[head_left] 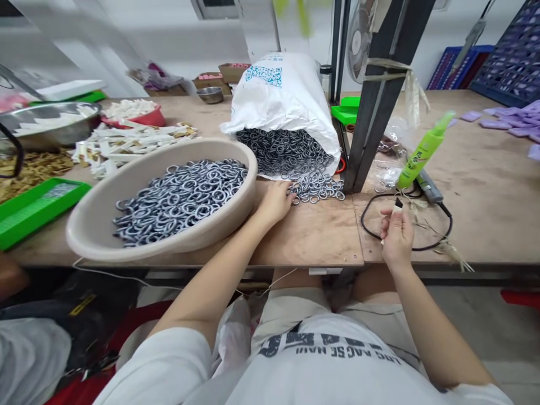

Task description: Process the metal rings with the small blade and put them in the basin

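Observation:
My left hand (276,203) lies palm down on the table just right of the large beige basin, fingers spread. Its fingertips touch the left edge of a small spill of grey metal rings (318,187). Over the table's right part, my right hand (397,236) is closed around a small white piece with a black slanted tip (398,206); its exact kind is unclear. Many more rings (181,202) fill the beige basin (247,194). Behind the spill, a white woven sack (282,101) lies on its side, its mouth towards me and full of darker-looking rings (287,152).
A dark metal post (371,112) rises between my hands. Right of it stand a bright green bottle (424,152) and a black cable loop (450,222). White strips (122,143), a green tray (37,208) and a metal bowl (63,132) sit left. Another person's arm (10,275) shows at the left edge.

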Demonstrator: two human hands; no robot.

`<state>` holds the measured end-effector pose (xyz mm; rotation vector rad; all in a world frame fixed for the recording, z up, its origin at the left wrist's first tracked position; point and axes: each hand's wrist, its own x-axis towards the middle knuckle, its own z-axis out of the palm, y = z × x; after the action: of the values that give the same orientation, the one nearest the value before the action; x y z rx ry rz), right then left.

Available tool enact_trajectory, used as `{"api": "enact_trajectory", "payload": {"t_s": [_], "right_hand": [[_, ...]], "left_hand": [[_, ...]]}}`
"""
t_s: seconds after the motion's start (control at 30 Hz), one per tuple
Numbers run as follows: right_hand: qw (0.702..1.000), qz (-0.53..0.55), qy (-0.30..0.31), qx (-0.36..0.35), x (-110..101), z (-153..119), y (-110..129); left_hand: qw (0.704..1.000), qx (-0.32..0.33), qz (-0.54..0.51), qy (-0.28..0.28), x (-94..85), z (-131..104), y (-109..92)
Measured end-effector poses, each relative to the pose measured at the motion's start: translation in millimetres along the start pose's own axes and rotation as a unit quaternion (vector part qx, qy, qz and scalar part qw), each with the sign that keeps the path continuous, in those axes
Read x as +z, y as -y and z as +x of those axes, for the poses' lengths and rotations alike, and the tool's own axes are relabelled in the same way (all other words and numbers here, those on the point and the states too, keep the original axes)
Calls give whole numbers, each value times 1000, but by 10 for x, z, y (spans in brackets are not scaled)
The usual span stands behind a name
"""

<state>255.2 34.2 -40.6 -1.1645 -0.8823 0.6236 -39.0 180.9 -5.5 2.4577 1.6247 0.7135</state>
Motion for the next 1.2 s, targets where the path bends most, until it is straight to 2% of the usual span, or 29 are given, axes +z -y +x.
{"api": "enact_trajectory", "payload": {"t_s": [0.1,0.3,0.4,0.5,0.63,0.73,0.83,0.93,1.03,1.1,1.2], "right_hand": [[1000,-1,0,-1,-7,-1,-2],[1000,-3,0,6,-4,-2,-15],[1000,-4,-1,4,7,-5,-9],[1000,-24,3,-10,6,-5,15],[994,-98,4,-50,6,-33,88],[986,-147,34,-73,100,-126,206],[983,-134,115,-57,312,-261,356],[976,-100,194,-22,556,-360,457],[979,-61,195,0,735,-407,465],[985,-18,174,8,805,-441,432],[984,23,177,19,849,-520,365]], "left_hand": [[999,26,-7,26,81,107,56],[1000,10,-1,3,106,157,26],[999,17,-32,-23,25,86,-102],[987,8,-160,-34,-56,-53,-313],[922,-21,-387,-1,-95,-320,-602],[868,-45,-494,22,-101,-527,-774],[831,-66,-552,12,-127,-684,-915],[823,-56,-565,-16,-161,-780,-1018],[811,-61,-579,-55,-139,-838,-1089],[778,-93,-618,-58,-70,-866,-1129],[706,-151,-692,-17,67,-897,-1185]]}}
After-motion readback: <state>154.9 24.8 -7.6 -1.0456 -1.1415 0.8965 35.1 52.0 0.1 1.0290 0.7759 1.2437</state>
